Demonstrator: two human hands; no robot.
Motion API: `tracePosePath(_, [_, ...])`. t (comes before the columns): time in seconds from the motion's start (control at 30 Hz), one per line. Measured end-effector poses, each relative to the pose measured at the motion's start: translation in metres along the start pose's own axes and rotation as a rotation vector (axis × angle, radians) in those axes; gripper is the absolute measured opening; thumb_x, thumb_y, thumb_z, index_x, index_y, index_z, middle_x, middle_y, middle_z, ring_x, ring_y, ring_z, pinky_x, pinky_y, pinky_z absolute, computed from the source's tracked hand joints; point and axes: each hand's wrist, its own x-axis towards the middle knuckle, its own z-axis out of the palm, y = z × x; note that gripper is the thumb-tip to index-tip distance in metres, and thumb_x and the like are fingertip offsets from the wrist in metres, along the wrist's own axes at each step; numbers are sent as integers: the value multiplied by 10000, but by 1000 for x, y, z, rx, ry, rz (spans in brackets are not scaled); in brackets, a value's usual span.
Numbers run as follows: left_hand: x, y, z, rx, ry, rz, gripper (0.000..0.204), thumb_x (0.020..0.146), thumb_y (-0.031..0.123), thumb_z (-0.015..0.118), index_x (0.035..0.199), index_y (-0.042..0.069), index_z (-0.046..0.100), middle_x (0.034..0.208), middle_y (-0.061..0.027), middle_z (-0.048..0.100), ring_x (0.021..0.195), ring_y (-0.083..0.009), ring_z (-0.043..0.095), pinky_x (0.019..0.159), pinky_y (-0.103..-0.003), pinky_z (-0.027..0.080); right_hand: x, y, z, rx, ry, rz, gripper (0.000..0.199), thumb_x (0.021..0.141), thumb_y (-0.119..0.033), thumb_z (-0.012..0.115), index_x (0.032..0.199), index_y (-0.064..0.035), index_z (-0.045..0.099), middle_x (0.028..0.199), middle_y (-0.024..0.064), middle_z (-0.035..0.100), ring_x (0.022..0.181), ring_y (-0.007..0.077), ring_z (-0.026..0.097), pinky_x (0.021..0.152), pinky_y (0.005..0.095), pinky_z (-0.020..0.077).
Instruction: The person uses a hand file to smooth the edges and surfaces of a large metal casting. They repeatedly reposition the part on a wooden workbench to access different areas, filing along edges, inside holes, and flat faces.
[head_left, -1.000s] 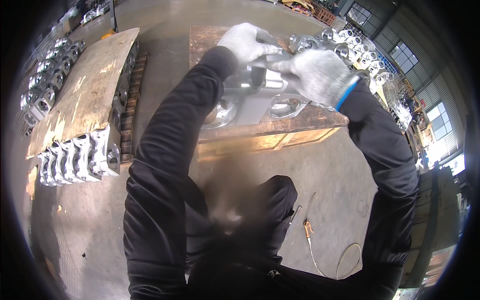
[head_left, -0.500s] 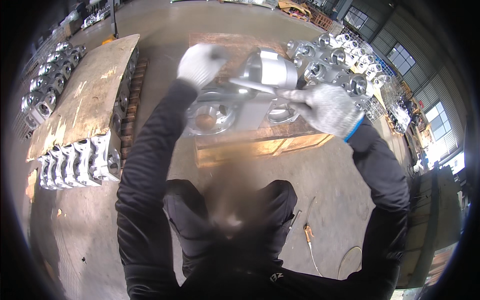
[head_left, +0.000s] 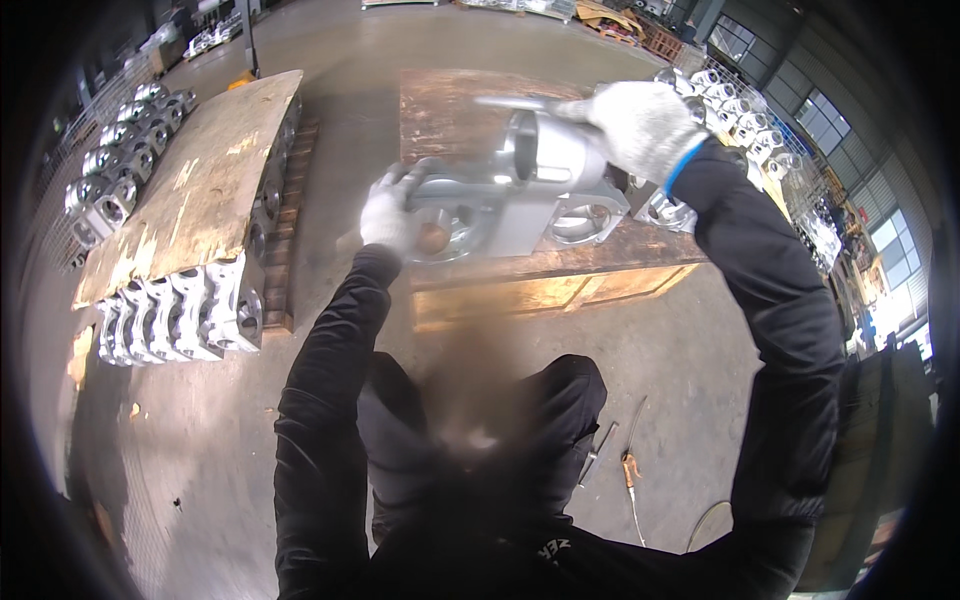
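Note:
A silvery machined metal casting point(head_left: 520, 228) with round bores and an upright cylinder lies on a wooden crate. My left hand point(head_left: 388, 213), in a white glove, is at the casting's left end, with its fingers bent over the edge there. Above the cylinder's right side, my gloved right hand point(head_left: 645, 128) is closed on a long, thin, pale tool point(head_left: 520, 103). The tool points left over the far side of the cylinder, and motion blur hides its exact kind.
The wooden crate point(head_left: 560, 292) carries more castings at its right. Left of it, a plywood sheet point(head_left: 200, 190) covers stacked castings point(head_left: 175, 315) on a pallet. An air blow gun with an orange handle point(head_left: 630, 468) and a metal bar point(head_left: 598, 455) lie on the concrete floor.
My left hand has come down and nearer, onto the casting's left end. My right hand has lifted the thin tool farther away, over the far side of the cylinder. The view has shifted slightly.

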Motion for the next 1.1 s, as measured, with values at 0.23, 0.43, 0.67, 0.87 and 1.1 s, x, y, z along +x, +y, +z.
tracePosePath(0.23, [-26,19,5,-86,78,-16,795,721,-166,600,1424,190,709,1397,-140,658,1249,-402,613,1084,-462,531,2,8,-14,243,-95,5,330,1072,-325,620,1347,-215,765,1045,141,793,941,373,755,821,463,606])
tracePosePath(0.43, [-30,21,8,21,131,-11,713,778,-91,653,1429,196,702,1409,-130,650,1273,-396,598,1098,-452,528,-44,-15,-21,468,-154,121,337,1102,-330,601,1410,-286,732,970,117,801,807,272,774,750,400,625])
tracePosePath(0.67, [-32,17,13,-16,138,7,780,733,-163,594,1411,204,712,1367,-144,678,1230,-411,620,1075,-457,540,-60,-39,-18,66,-196,72,334,998,-298,717,1326,-321,770,759,70,702,634,275,712,584,428,585])
tracePosePath(0.87, [-39,20,16,-18,171,32,719,767,-122,597,1397,202,719,1383,-134,670,1226,-417,618,1056,-469,547,-55,-68,-8,93,-20,-61,440,972,-283,737,1408,-237,705,980,94,732,731,271,725,611,402,587])
tracePosePath(1.1, [-41,23,11,-6,137,-5,704,785,-104,623,1416,199,707,1377,-129,661,1237,-410,605,1052,-465,546,-115,-87,41,166,36,140,526,958,-109,699,1461,-259,677,1066,83,721,646,253,692,598,381,573])
